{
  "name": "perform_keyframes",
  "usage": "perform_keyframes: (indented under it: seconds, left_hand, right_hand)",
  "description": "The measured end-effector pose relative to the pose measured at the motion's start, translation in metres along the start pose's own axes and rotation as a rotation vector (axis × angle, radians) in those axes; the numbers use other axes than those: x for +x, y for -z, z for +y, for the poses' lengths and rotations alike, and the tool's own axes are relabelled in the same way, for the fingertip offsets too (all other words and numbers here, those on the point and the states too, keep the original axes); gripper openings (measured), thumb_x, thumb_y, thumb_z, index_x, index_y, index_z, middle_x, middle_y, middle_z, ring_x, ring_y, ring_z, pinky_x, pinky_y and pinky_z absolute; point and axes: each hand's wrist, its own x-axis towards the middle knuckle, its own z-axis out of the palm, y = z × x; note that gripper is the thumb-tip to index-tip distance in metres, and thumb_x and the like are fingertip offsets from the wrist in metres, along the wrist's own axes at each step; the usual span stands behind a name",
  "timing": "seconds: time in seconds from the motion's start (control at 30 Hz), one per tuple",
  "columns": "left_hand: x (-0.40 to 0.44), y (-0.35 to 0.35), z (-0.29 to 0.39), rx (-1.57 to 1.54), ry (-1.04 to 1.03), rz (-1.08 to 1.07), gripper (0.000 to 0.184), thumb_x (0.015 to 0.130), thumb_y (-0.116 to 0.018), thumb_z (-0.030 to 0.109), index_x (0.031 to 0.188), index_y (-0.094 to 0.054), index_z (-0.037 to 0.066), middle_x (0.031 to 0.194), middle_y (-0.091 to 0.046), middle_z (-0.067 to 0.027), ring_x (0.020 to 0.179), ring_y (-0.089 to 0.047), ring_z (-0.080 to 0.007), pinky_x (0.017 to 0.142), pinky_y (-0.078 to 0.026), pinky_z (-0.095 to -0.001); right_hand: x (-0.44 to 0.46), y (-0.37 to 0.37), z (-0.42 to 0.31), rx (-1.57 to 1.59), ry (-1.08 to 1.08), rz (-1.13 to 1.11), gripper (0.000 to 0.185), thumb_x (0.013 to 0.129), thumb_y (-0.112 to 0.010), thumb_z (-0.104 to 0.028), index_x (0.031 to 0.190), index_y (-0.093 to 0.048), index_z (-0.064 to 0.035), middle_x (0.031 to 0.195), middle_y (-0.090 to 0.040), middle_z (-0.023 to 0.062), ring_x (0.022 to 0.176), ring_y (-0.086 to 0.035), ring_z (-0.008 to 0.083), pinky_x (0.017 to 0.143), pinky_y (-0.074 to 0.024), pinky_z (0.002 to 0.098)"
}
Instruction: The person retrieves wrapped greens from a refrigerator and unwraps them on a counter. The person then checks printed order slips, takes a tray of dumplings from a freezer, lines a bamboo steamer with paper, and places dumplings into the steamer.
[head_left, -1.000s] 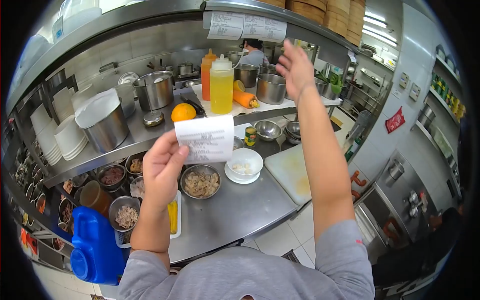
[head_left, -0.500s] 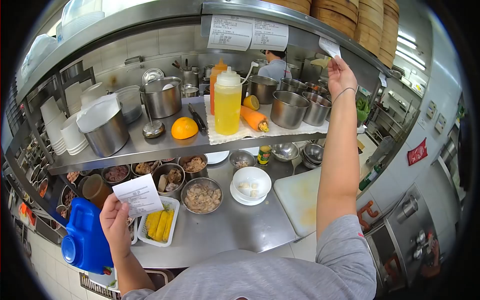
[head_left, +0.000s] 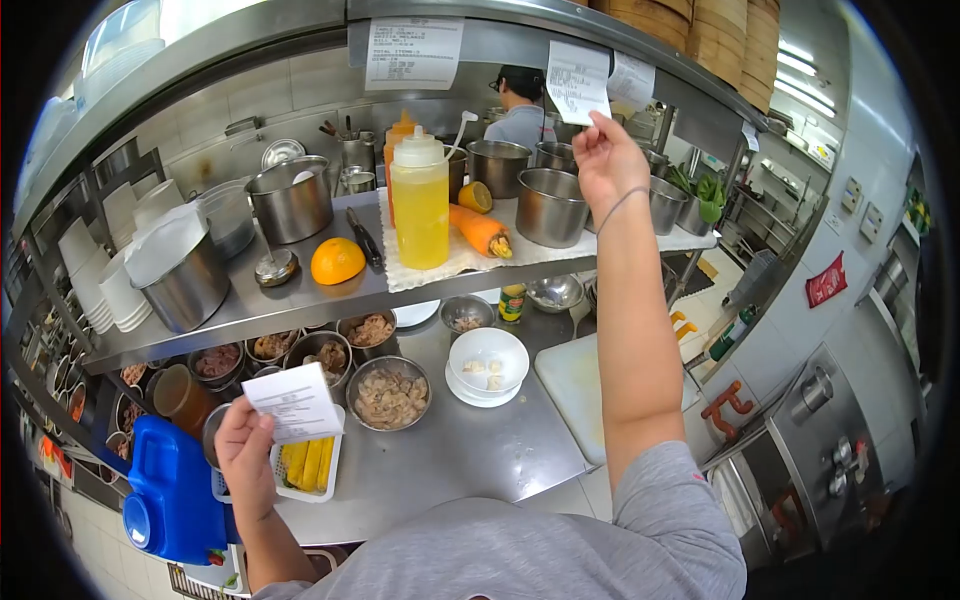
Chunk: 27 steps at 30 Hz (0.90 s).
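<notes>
One printed slip point(head_left: 295, 404), lower left of frame, is pinched by your left hand point(head_left: 247, 452); a second slip point(head_left: 578, 80), upper middle, is nipped at its lower corner by your right hand point(head_left: 611, 165); both are likely light, limp, easily creased, best held by an edge.

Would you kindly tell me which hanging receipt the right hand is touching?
The middle receipt, whose lower edge the right hand touches; the left receipt and right receipt hang untouched.
</notes>
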Motion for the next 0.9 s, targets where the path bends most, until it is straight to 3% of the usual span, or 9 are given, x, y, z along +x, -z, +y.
perform_keyframes:
  seconds: [0.13, 0.3, 0.43, 0.5, 0.53, 0.57, 0.63, 0.7, 0.9]
  left_hand:
    - [0.004, 0.004, 0.002, 0.015, 0.009, 0.071, 0.026, 0.091, -0.055, 0.005, 0.116, -0.055, -0.004, 0.097, -0.067, -0.0070, 0.086, -0.062, -0.0101, 0.078, -0.046, -0.0234]
    - [0.005, -0.008, -0.008, -0.037, 0.028, -0.008, 0.025, 0.092, -0.054, 0.005, 0.115, -0.055, -0.004, 0.098, -0.067, -0.0075, 0.088, -0.062, -0.0109, 0.080, -0.046, -0.0239]
    - [0.009, -0.004, -0.013, -0.058, 0.065, -0.080, 0.026, 0.092, -0.054, 0.004, 0.116, -0.055, -0.005, 0.101, -0.067, -0.0089, 0.091, -0.062, -0.0122, 0.083, -0.046, -0.0245]
    - [0.009, 0.002, -0.017, -0.058, 0.051, -0.116, 0.027, 0.092, -0.055, 0.004, 0.117, -0.055, -0.005, 0.103, -0.067, -0.0099, 0.093, -0.062, -0.0123, 0.084, -0.045, -0.0244]
    - [0.006, 0.006, -0.018, -0.064, 0.061, -0.101, 0.027, 0.092, -0.055, 0.004, 0.117, -0.055, -0.005, 0.103, -0.067, -0.0099, 0.093, -0.062, -0.0123, 0.084, -0.045, -0.0244]
    - [0.003, 0.009, -0.019, -0.055, 0.046, -0.074, 0.027, 0.092, -0.055, 0.004, 0.117, -0.054, -0.005, 0.102, -0.067, -0.0100, 0.092, -0.062, -0.0123, 0.084, -0.045, -0.0245]
    - [0.001, 0.019, -0.021, -0.056, 0.028, -0.036, 0.028, 0.091, -0.055, 0.004, 0.118, -0.054, -0.005, 0.102, -0.067, -0.0100, 0.091, -0.062, -0.0123, 0.084, -0.045, -0.0246]
    - [0.004, 0.030, -0.021, -0.009, -0.024, 0.036, 0.035, 0.091, -0.055, 0.004, 0.124, -0.050, -0.006, 0.104, -0.066, -0.0113, 0.094, -0.063, -0.0138, 0.087, -0.046, -0.0261]
    - [0.064, -0.034, 0.027, 0.235, -0.443, -0.029, 0.035, 0.089, -0.050, -0.006, 0.123, -0.056, -0.003, 0.100, -0.068, -0.0095, 0.089, -0.062, -0.0128, 0.083, -0.045, -0.0241]
  right_hand:
    - [0.019, -0.037, -0.012, 0.095, 0.140, -0.062, 0.014, 0.082, -0.065, 0.006, 0.089, -0.054, 0.0013, 0.077, -0.056, 0.0071, 0.064, -0.055, 0.0140, 0.062, -0.0518, 0.0289]
    - [-0.002, -0.048, 0.021, 0.038, -0.127, -0.050, 0.039, 0.082, -0.074, -0.024, 0.102, -0.053, 0.0020, 0.092, -0.057, 0.0147, 0.081, -0.056, 0.0246, 0.075, -0.0497, 0.0394]
    - [-0.033, -0.091, 0.051, -0.303, -0.216, -0.276, 0.042, 0.082, -0.073, -0.021, 0.111, -0.054, 0.0027, 0.104, -0.059, 0.0151, 0.092, -0.057, 0.0255, 0.081, -0.0475, 0.0367]
    - [0.001, -0.095, 0.064, -0.436, -0.197, -0.349, 0.017, 0.077, -0.062, -0.006, 0.093, -0.064, -0.0012, 0.078, -0.064, 0.0095, 0.076, -0.062, 0.0166, 0.068, -0.0505, 0.0374]
    - [0.008, -0.084, 0.060, -0.435, -0.156, -0.397, 0.024, 0.075, -0.064, -0.008, 0.099, -0.065, -0.0035, 0.082, -0.066, 0.0132, 0.080, -0.064, 0.0226, 0.076, -0.0509, 0.0361]
    - [-0.020, -0.084, 0.046, -0.549, 0.017, -0.304, 0.035, 0.082, -0.071, -0.016, 0.109, -0.056, 0.0010, 0.105, -0.062, 0.0113, 0.095, -0.058, 0.0240, 0.084, -0.0460, 0.0358]
    - [-0.022, -0.056, 0.024, -0.382, 0.036, -0.171, 0.016, 0.084, -0.066, -0.009, 0.097, -0.062, -0.0013, 0.094, -0.063, 0.0074, 0.076, -0.059, 0.0203, 0.070, -0.0490, 0.0348]
    - [-0.028, -0.032, 0.004, -0.337, 0.098, -0.120, 0.021, 0.084, -0.063, -0.003, 0.102, -0.057, 0.0066, 0.090, -0.059, 0.0126, 0.074, -0.058, 0.0232, 0.058, -0.0506, 0.0316]
    - [-0.012, -0.071, -0.004, -0.479, 0.336, 0.063, 0.020, 0.086, -0.062, -0.004, 0.102, -0.056, 0.0069, 0.091, -0.060, 0.0126, 0.070, -0.059, 0.0209, 0.059, -0.0523, 0.0305]
